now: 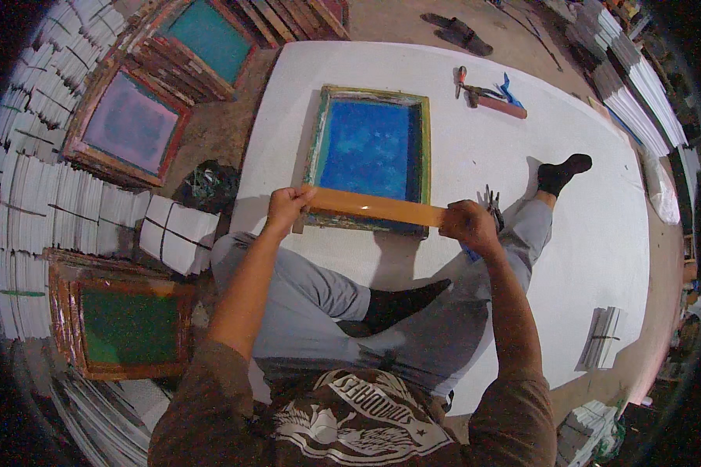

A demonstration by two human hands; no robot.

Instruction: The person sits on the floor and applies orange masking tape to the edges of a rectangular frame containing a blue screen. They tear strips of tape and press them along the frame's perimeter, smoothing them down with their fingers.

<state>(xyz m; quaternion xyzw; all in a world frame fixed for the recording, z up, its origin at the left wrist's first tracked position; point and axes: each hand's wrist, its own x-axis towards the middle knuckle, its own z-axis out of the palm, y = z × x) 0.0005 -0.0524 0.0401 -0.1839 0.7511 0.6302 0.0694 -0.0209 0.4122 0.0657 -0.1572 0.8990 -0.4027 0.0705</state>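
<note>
As our left hand (pixel 290 208) and right hand (pixel 471 224) clamp fingers on either end, we've got the brown tape (pixel 375 208) stretched over the blue-screened frame's (pixel 424 148) near end; even tension, square alignment should prevent wrinkles.

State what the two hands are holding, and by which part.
A taut strip of glossy, orange-brown tape: the bare left hand grips its left end, the bare right hand its right end.
</note>
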